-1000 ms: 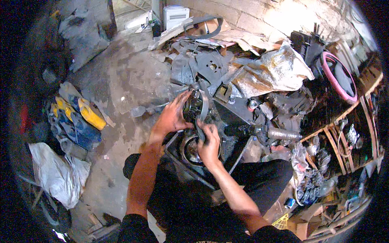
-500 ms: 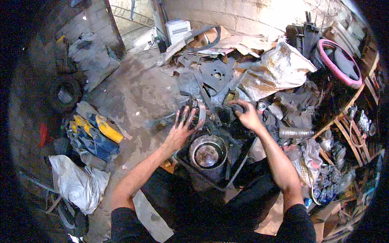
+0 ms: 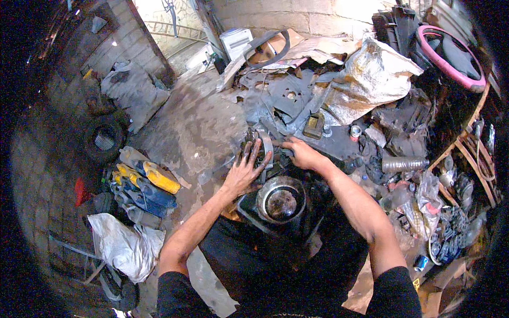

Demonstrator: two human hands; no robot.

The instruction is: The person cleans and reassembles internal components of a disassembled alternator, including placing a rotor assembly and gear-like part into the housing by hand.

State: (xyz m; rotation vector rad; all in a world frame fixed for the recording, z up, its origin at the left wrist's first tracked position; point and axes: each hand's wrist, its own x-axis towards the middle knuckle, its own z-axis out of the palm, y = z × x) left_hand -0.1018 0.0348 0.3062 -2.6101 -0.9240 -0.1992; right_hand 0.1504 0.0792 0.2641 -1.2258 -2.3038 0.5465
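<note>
A dark, greasy mechanical assembly with a curved metal band (image 3: 264, 146) stands near the middle. My left hand (image 3: 246, 169) lies on its left side, fingers spread and blackened. My right hand (image 3: 300, 156) is closed round a dark tool (image 3: 282, 146), mostly hidden, that points at the assembly's right side. Just below the hands, a round metal housing with a dirty inner bowl (image 3: 281, 201) sits in a dark frame between my legs. A small grimy rectangular container (image 3: 314, 125) and an opened can (image 3: 355, 132) lie beyond my right hand.
Scrap sheets and a stained sack (image 3: 366, 79) are piled at the back by a block wall. A pink steering wheel (image 3: 450, 63) and plastic bottles (image 3: 403, 163) crowd the right. A tire (image 3: 104, 140), yellow-and-blue objects (image 3: 146, 180) and a white sack (image 3: 124, 246) lie left.
My right hand left the assembly, reached right toward the small container, then came back with a dark tool. My left hand loosened its grip into spread fingers. The view shifted slightly.
</note>
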